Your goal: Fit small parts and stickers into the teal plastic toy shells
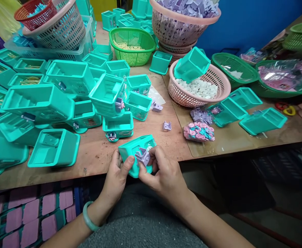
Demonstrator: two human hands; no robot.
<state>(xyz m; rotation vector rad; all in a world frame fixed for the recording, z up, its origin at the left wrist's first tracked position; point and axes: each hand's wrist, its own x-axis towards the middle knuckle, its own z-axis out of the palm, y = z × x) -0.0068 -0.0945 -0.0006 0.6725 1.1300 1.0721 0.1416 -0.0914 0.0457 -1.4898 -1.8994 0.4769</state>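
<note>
At the table's front edge, my left hand (118, 174) grips a teal plastic box (130, 148) by its left side, thumb on the near face. My right hand (163, 167) pinches a small lilac plastic piece (142, 156) against that face. Part of the box is hidden behind my fingers. Beyond it on the wood lies another lilac piece (166, 126), and a further one (156, 106) rests near a white sheet. To the right are a pile of lilac pieces (201, 116) and a clear tray of pink and teal rosettes (198, 132).
Stacked teal boxes (54, 148) crowd the left of the table (94, 155). A pink basket (173, 86) holds white pieces and a tilted box. Behind stand a green basket (132, 60) and a tall basket of lilac parts (184, 31). Yellow-handled scissors (289, 110) lie far right.
</note>
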